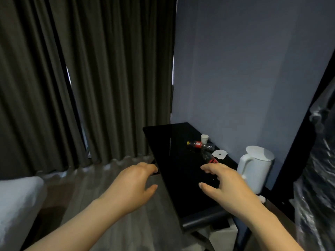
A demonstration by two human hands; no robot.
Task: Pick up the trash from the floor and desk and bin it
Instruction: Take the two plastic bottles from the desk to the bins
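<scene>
My left hand [135, 185] hangs over the wooden floor [108, 223], just beside the left edge of the black desk [174, 178]. Its fingers are loosely curled and hold nothing. The fingertips reach that edge, but I cannot tell whether they touch it. My right hand [224, 185] is over the near part of the desk top, fingers spread wide, also holding nothing.

The desk runs away from me as a long glossy slab, with its right side against the blue-grey wall [253, 69] and its far end close to the dark curtain [90, 87]. Left of the desk there is a strip of bare floor between it and the white bed [16, 201], whose corner shows at the near left. On the right a white kettle [253, 167] stands just beyond my right hand, and past it something wrapped in shiny plastic [317, 178] closes off that side.

The trash lies on the far right part of the desk, ahead of my right hand. A clear bottle [198, 144] lies on its side with a yellow cap and a red label. A second crushed bottle [208, 156] with a red label lies nearer, angled towards my fingers. A small white paper cup [204, 138] stands upright behind the first bottle. A flat white scrap of paper [219, 154] with a dark hole in it lies by the wall.
</scene>
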